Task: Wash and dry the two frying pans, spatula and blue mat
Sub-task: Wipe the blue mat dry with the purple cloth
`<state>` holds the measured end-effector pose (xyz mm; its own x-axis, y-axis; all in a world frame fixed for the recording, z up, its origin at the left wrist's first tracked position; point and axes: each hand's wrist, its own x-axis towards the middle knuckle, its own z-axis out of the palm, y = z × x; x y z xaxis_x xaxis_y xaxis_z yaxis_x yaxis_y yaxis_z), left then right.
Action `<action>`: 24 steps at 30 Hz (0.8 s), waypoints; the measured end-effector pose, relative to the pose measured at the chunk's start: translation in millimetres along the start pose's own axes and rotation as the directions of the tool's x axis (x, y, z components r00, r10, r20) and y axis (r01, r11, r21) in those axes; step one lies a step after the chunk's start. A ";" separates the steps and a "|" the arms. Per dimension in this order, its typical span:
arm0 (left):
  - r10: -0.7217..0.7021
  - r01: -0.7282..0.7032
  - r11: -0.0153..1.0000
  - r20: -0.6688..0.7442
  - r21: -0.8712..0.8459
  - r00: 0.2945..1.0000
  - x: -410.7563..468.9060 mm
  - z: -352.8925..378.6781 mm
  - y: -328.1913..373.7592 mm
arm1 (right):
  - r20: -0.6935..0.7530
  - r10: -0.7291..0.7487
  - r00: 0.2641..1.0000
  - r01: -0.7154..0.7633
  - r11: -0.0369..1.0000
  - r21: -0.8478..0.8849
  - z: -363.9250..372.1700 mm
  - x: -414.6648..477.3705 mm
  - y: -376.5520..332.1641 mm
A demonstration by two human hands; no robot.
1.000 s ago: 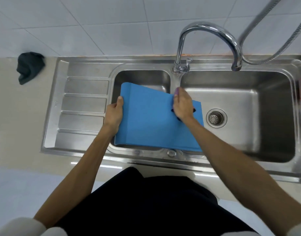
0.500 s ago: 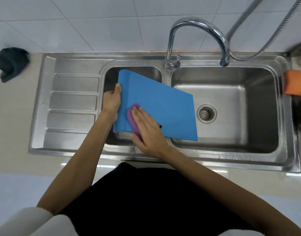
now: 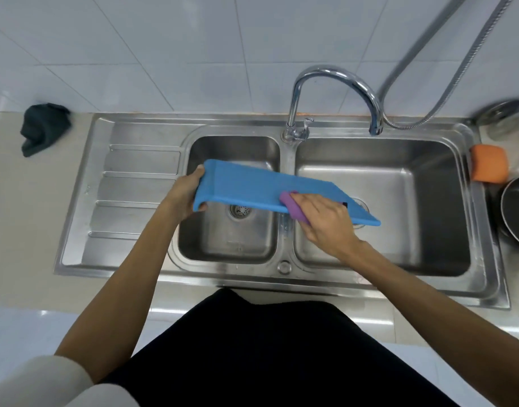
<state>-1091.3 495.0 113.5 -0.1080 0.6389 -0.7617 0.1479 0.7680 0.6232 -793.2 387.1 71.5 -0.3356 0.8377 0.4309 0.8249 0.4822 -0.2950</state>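
A stainless steel sink (image 3: pixel 252 121) is set into the pale bench (image 3: pixel 23 215) below a white tiled wall (image 3: pixel 164 54). Its ribbed drainboard (image 3: pixel 134 207) lies on the left. Next comes a small basin (image 3: pixel 234 245) with a round strainer (image 3: pixel 240 211) in its floor, then a wider basin (image 3: pixel 414 201). A chrome gooseneck tap (image 3: pixel 334 74) rises behind the divider, its spout over the wide basin. A flexible metal hose (image 3: pixel 458 74) runs up the wall. A crumpled dark cloth (image 3: pixel 43 129) sits on the bench, far left. An orange sponge (image 3: pixel 489 167) rests on the sink's right rim.
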 end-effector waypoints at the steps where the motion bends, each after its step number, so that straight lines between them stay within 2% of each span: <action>1: 0.053 -0.051 0.992 -0.007 0.118 0.999 -4.0 -8.1 -1.9 | 0.017 -0.012 1.000 0.011 1.000 0.013 -10.8 13.4 1.1; 3: 0.207 -0.180 0.927 -0.048 0.330 0.977 -6.9 -23.3 -8.7 | 0.124 0.006 0.992 -0.017 0.996 0.085 -32.2 39.2 7.5; 5: 0.328 -0.303 0.854 0.016 0.423 0.945 -14.4 -32.3 -12.9 | 0.260 0.070 0.963 -0.117 0.979 0.169 -53.6 60.5 18.1; 7: 0.311 -0.357 0.880 0.188 0.314 0.932 -33.4 -29.3 -17.5 | 0.375 0.152 0.914 -0.269 0.921 0.283 -71.2 75.0 28.7; 9: 0.280 -0.320 0.942 0.292 0.098 0.915 -54.0 -20.5 -24.3 | 0.480 0.196 0.855 -0.431 0.784 0.447 -85.1 85.3 35.5; 11: 0.309 -0.317 0.948 0.328 -0.032 0.892 -75.8 -11.2 -29.0 | 0.547 0.209 0.811 -0.541 0.623 0.565 -95.1 87.1 42.1; 14: 0.432 -0.450 0.893 0.274 0.003 0.859 -101.6 5.8 -28.9 | 0.574 0.236 0.784 -0.602 0.513 0.611 -104.3 81.2 54.8; 15: 0.477 -0.496 0.868 0.237 0.025 0.846 -107.3 11.2 -28.8 | 0.562 0.252 0.788 -0.601 0.516 0.610 -104.6 77.1 56.7; 16: 0.505 -0.521 0.852 0.196 0.038 0.840 -111.6 16.3 -28.6 | 0.516 0.280 0.810 -0.573 0.569 0.590 -103.0 72.5 57.2; 17: 0.520 -0.532 0.846 0.161 0.045 0.839 -113.4 21.2 -29.8 | 0.421 0.319 0.849 -0.515 0.674 0.529 -98.9 66.6 55.3; 19: 0.524 -0.533 0.844 0.120 0.057 0.843 -118.2 30.5 -32.7 | 0.130 0.349 0.928 -0.372 0.874 0.313 -80.2 48.6 46.3; 21: 0.516 -0.522 0.850 0.089 0.064 0.852 -123.4 37.0 -35.7 | -0.094 0.379 0.921 -0.361 0.918 0.165 -59.1 32.9 29.2; 22: 0.496 -0.501 0.863 0.080 0.062 0.864 -127.0 39.7 -37.4 | -0.159 0.400 0.903 -0.383 0.915 0.124 -49.6 29.1 18.4; 24: 0.456 -0.460 0.887 0.080 0.036 0.886 -134.0 44.0 -39.4 | -0.182 0.411 0.893 -0.402 0.912 0.085 -35.5 28.3 -6.2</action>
<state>-1039.4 377.1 183.3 0.0502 0.9130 -0.4049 0.2164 0.3859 0.8968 -791.7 398.7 115.8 0.1219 0.8996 0.4194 0.8483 0.1250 -0.5146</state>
